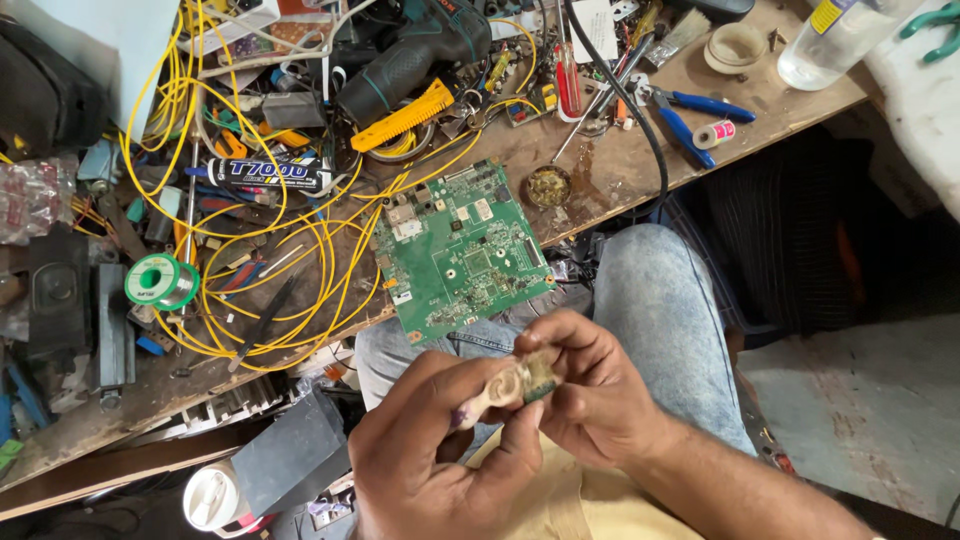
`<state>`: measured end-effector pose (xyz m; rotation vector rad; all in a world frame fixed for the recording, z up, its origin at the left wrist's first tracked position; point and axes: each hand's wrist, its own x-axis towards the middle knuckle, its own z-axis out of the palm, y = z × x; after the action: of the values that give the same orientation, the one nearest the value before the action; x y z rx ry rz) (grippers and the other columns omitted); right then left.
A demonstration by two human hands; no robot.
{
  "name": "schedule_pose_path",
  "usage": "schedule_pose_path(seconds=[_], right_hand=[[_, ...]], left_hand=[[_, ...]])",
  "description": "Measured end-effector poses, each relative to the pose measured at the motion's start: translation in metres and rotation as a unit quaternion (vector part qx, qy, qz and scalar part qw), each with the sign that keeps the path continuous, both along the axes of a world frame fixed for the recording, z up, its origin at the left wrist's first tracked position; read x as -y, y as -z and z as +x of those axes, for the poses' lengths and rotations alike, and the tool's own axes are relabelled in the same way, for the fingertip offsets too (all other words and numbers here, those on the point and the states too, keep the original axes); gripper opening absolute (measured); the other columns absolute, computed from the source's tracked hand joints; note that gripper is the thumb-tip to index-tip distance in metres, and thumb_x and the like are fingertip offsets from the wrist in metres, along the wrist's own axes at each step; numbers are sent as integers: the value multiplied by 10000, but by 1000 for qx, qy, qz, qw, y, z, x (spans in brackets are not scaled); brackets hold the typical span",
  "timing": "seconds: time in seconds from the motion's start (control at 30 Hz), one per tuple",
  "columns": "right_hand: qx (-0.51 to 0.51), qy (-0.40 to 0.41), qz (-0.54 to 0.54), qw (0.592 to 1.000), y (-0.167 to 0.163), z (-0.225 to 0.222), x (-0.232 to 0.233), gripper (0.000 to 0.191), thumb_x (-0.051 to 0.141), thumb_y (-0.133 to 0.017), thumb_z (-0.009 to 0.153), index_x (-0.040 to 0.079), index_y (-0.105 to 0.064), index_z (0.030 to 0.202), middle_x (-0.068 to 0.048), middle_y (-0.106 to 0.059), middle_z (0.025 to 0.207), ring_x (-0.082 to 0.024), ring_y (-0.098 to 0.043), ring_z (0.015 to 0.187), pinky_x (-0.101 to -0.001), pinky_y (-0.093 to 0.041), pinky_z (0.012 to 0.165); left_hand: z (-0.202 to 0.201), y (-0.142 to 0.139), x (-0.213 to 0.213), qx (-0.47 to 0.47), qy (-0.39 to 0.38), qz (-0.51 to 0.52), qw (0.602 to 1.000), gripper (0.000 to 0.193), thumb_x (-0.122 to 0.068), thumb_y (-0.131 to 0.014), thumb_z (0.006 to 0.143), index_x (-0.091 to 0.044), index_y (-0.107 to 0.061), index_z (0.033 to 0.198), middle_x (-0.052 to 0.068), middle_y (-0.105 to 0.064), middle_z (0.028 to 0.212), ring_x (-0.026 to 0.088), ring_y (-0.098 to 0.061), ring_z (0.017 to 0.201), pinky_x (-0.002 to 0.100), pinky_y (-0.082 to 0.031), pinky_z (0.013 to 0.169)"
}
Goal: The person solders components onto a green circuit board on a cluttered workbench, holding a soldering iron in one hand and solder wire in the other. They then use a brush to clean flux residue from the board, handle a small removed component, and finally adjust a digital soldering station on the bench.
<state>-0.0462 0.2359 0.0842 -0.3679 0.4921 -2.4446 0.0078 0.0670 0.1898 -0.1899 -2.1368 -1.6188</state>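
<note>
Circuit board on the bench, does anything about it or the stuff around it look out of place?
Yes. The green circuit board lies tilted, its lower corner hanging over the workbench edge above the person's knee. Yellow wires sprawl in loose tangled loops beside it. Both hands hold a small worn roll, away from the board.

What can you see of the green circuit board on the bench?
The circuit board is a green, roughly square panel lying flat, turned at an angle, at the near edge of the wooden bench. Its face carries small chips, silvery metal parts and connectors, with a dark square chip near the middle. Its lower corner overhangs the bench edge above the person's knee. Yellow wires loop beside its left edge and may touch it. Neither hand touches it; both hold a small object below it.
</note>
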Motion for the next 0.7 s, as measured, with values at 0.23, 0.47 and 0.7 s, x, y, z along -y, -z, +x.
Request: schedule_pose_path(seconds=[0.23,0.47,0.7], right_hand=[[-2,9,-47,999,-6,-2,7,343,146,-813,938,50,-691,1244,-152,-659,1312,-288,-667,1209,-448,-573,1034],[-24,91,32,995,-14,-12,-2,323,105,-804,936,14,-693,1226,-197,-696,1260,-333,-686,1137,-484,-556,1009],[-75,136,41,987,-5,-7,-3,340,76,-808,958,-25,-704,1266,-215,-728,1223,-352,-700,1132,-491,-560,998]], left_hand=[[-1,-3,0,16,0,-23,1000,425,-114,-887,764,-45,-737,1156,43,-725,835,38,-581,606,194,-434,516],[10,-2,25,12,-21,-262,965,340,-156,-703,911,-39,-701,1230,106,-746,814,210,-767,650,340,-591,592],[6,2,9,-24,-79,-259,962,146,-126,-747,904,-24,-660,963,138,-721,775,264,-748,645,375,-592,594]])
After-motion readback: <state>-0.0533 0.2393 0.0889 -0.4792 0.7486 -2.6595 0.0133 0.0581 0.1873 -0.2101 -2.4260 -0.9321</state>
